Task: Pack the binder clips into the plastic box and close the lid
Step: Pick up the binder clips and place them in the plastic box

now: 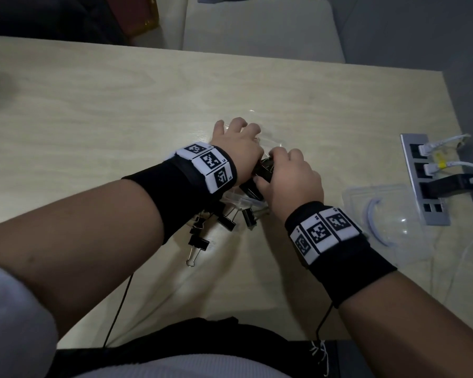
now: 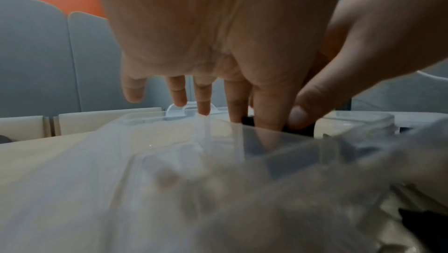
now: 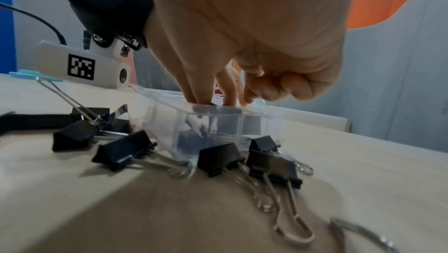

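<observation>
The clear plastic box [image 1: 274, 141] sits mid-table with black binder clips [image 1: 263, 170] inside. Over it, my left hand [image 1: 238, 132] is spread: its thumb and forefinger reach straight down into the box [image 2: 278, 137] and press beside a black clip, while the other fingers [image 2: 203, 103] hover at the far rim. My right hand [image 1: 279, 166] has curled fingers [image 3: 278, 84] and grips a clip at the box's right side, thumb [image 2: 303, 115] on it. Several loose binder clips [image 1: 225, 222] [image 3: 218, 158] lie on the table just in front of the box [image 3: 218, 123].
The clear lid [image 1: 380, 211] lies flat on the table to the right of my right wrist. Beyond it a metal power strip [image 1: 421, 181] with white plugs and cables sits near the table's right edge. The wooden table [image 1: 120, 105] stretches left and far.
</observation>
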